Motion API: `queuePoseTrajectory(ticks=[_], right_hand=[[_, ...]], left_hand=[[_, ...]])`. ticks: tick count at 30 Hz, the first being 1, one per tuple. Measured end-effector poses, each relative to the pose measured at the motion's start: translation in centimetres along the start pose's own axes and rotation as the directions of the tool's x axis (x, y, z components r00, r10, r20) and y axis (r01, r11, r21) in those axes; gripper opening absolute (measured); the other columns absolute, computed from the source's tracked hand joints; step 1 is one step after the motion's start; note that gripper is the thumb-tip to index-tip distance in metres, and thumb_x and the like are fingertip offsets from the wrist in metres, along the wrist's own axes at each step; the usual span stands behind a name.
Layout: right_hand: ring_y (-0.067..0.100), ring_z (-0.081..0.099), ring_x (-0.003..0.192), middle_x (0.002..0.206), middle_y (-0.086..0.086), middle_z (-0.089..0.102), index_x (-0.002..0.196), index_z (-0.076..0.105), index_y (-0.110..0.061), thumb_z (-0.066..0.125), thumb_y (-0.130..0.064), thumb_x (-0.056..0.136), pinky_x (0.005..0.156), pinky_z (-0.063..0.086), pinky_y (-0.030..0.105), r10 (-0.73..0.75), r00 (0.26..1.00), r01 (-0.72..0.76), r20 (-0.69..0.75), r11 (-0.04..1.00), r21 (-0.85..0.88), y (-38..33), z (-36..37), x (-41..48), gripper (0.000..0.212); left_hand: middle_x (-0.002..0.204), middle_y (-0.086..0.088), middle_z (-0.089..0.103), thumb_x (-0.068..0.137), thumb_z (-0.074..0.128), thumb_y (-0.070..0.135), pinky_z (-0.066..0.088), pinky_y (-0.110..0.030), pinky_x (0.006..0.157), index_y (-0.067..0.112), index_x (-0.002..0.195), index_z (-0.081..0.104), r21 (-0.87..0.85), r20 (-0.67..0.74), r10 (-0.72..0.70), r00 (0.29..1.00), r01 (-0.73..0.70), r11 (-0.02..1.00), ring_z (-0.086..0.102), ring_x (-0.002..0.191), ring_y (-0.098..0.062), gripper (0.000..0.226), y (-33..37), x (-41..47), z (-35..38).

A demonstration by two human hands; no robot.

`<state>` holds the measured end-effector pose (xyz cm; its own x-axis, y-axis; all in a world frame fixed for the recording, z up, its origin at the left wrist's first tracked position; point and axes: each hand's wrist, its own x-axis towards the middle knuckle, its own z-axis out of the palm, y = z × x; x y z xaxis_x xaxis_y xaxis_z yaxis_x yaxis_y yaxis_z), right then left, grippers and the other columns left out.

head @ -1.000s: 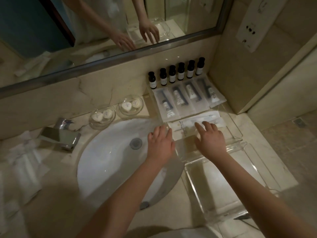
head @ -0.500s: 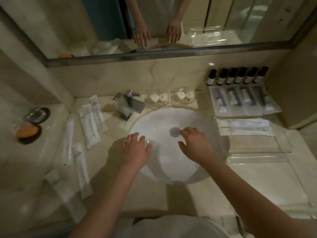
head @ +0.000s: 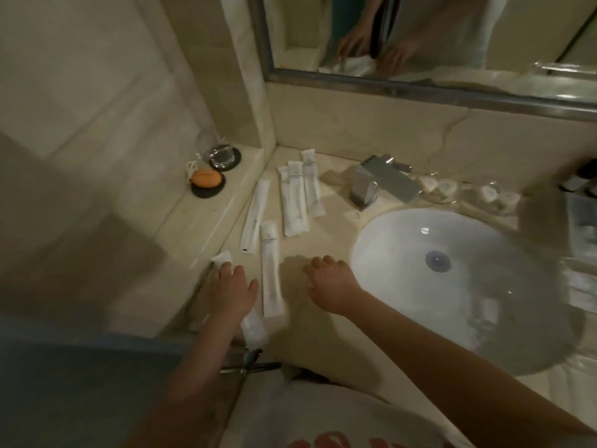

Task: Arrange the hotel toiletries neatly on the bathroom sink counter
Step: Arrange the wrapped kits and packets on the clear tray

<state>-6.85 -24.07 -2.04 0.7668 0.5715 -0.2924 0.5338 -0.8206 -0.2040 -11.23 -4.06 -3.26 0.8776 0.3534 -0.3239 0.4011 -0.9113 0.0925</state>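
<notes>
Hands swing from the basin to the loose sachets on the counter's left

A second ago both hands worked the tidy right-side tray; now the left hand [head: 231,291] lies flat, fingers spread, on a white sachet [head: 253,328] at the near edge, while the right hand [head: 332,282], loosely curled and empty, hovers beside a long sachet [head: 270,270]. Further sachets [head: 295,198] lie askew, suggesting the left side comes next.

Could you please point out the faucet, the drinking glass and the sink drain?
faucet [head: 366,185]: head view, on its upright metal body.
drinking glass [head: 219,153]: head view, on its clear base.
sink drain [head: 437,261]: head view, on the stopper's centre.
</notes>
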Motion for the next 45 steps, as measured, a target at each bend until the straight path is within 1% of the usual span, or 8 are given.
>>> queuePoseTrajectory(ticks=[6, 10, 14, 20, 26, 34, 38, 45], right_hand=[[0.032, 0.047, 0.116, 0.130, 0.012, 0.049, 0.137, 0.031, -0.011, 0.046, -0.034, 0.091, 0.091, 0.041, 0.042, 0.065, 0.993, -0.075, 0.101, 0.992, 0.098, -5.3, 0.8, 5.2, 0.053], [0.030, 0.048, 0.111, 0.126, 0.011, 0.048, 0.141, 0.021, -0.010, 0.048, -0.047, 0.088, 0.085, 0.044, 0.042, 0.214, 0.974, -0.223, 0.071, 0.960, 0.169, -7.5, 2.3, 6.9, 0.070], [0.029, 0.047, 0.107, 0.124, 0.013, 0.044, 0.142, 0.016, -0.008, 0.049, -0.032, 0.090, 0.080, 0.045, 0.037, 0.318, 0.948, -0.318, 0.018, 0.940, 0.124, -8.8, 3.1, 8.0, 0.066], [0.028, 0.059, 0.100, 0.111, 0.011, 0.059, 0.131, 0.030, -0.009, 0.049, -0.017, 0.090, 0.081, 0.049, 0.038, 0.490, 0.865, -0.489, 0.110, 0.774, 0.403, -8.3, 3.2, 9.6, 0.045], [0.028, 0.061, 0.102, 0.111, 0.010, 0.063, 0.116, 0.054, -0.006, 0.051, -0.021, 0.088, 0.077, 0.048, 0.031, 0.449, 0.864, -0.498, 0.228, 0.695, 0.518, -6.5, 2.7, 9.2, 0.031], [0.036, 0.056, 0.095, 0.098, 0.017, 0.053, 0.090, 0.042, -0.006, 0.041, -0.016, 0.092, 0.078, 0.044, 0.040, 0.380, 0.911, -0.395, 0.162, 0.683, 0.614, -2.6, 1.5, 6.6, 0.010], [0.025, 0.053, 0.071, 0.088, 0.012, 0.053, 0.090, 0.044, -0.005, 0.038, -0.014, 0.095, 0.056, 0.042, 0.030, 0.391, 0.916, -0.331, 0.089, 0.612, 0.718, -0.2, -0.1, 3.6, 0.012], [0.020, 0.045, 0.063, 0.067, 0.001, 0.047, 0.069, 0.039, -0.015, 0.043, -0.013, 0.091, 0.053, 0.032, 0.029, 0.518, 0.854, -0.298, -0.047, 0.562, 0.772, 6.0, -2.1, -3.4, 0.022]], left_hand=[[0.126, -0.013, 0.048, 0.088, 0.050, 0.043, 0.047, -0.039, 0.088, 0.008, 0.126, 0.047, -0.233, 0.029, -0.233, 0.972, 0.233, 0.944, 0.050, 0.109, -0.027, 0.052, -3.6, 0.8, 0.6], [0.129, -0.017, 0.045, 0.082, 0.061, 0.045, 0.045, -0.040, 0.092, 0.003, 0.124, 0.045, -0.314, 0.093, -0.297, 0.950, 0.311, 0.897, 0.048, 0.116, -0.031, 0.061, -4.2, 1.8, 1.5], [0.125, -0.017, 0.052, 0.082, 0.067, 0.038, 0.048, -0.035, 0.082, 0.002, 0.121, 0.046, -0.387, 0.118, -0.321, 0.940, 0.342, 0.856, 0.055, 0.112, -0.030, 0.057, -3.9, 2.7, 2.0], [0.123, -0.017, 0.060, 0.088, 0.061, 0.028, 0.054, -0.035, 0.081, 0.002, 0.121, 0.052, -0.433, 0.175, -0.337, 0.925, 0.380, 0.817, 0.061, 0.110, -0.030, 0.043, -3.6, 3.5, 2.4], [0.122, -0.019, 0.060, 0.090, 0.058, 0.021, 0.052, -0.035, 0.080, 0.000, 0.123, 0.052, -0.556, 0.204, -0.379, 0.903, 0.425, 0.714, 0.062, 0.107, -0.033, 0.040, -3.5, 3.4, 1.8], [0.100, -0.013, 0.062, 0.091, 0.048, 0.018, 0.047, -0.032, 0.066, 0.005, 0.110, 0.054, -0.741, 0.086, -0.309, 0.947, 0.268, 0.616, 0.058, 0.082, -0.024, 0.023, -0.4, 2.1, 0.1], [0.095, -0.013, 0.061, 0.090, 0.049, 0.014, 0.050, -0.034, 0.066, 0.011, 0.094, 0.049, -0.789, 0.009, -0.236, 0.972, 0.152, 0.595, 0.060, 0.080, -0.026, 0.006, 3.0, 1.6, -1.3], [0.091, -0.013, 0.064, 0.088, 0.045, 0.009, 0.056, -0.045, 0.075, 0.008, 0.093, 0.048, -0.844, 0.016, -0.061, 0.998, 0.046, 0.534, 0.066, 0.082, -0.028, 0.006, 10.8, 0.0, -2.7]])
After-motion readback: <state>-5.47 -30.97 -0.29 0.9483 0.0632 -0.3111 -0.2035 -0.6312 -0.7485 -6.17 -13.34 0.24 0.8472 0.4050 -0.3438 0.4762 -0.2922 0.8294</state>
